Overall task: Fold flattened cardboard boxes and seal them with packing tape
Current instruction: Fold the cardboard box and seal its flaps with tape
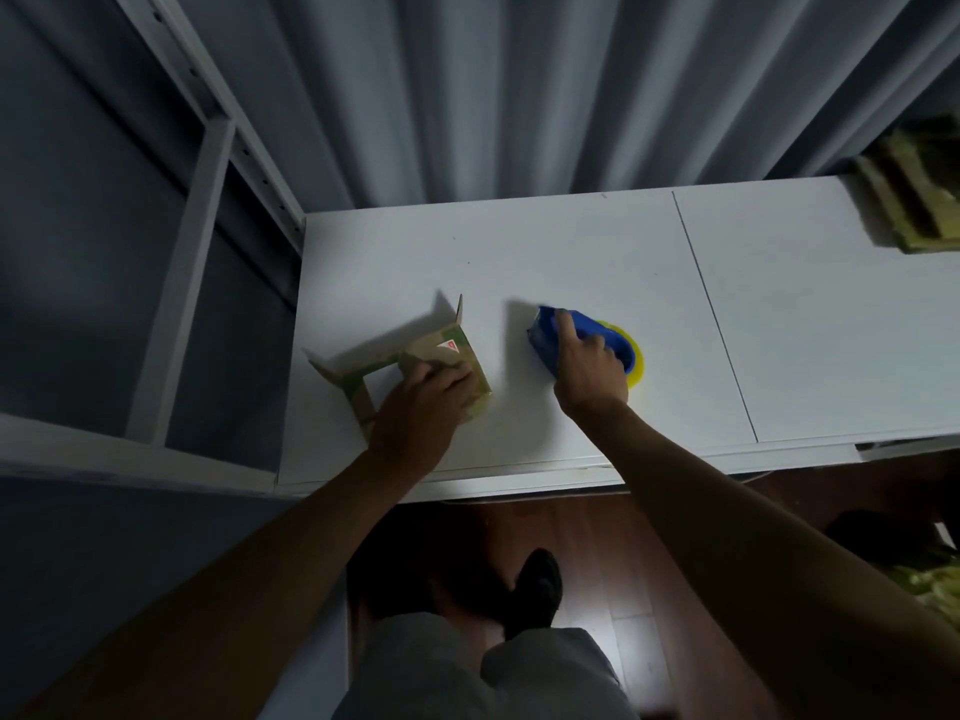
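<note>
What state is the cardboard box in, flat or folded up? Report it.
Folded up, unsealed: the cardboard box stands with flaps sticking out, left hand pressing on top; right hand grips the tape dispenser.

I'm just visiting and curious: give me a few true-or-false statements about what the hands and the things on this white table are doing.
1. The left hand rests on the cardboard box. True.
2. The right hand is empty. False: its fingers curl round the blue tape dispenser.
3. The box's flaps are all taped shut. False: flaps stand open at its far corner and left end.
4. A stack of flattened cardboard lies at the table's far right corner. True.
5. The dispenser touches the box. False: bare table lies between them.
</note>
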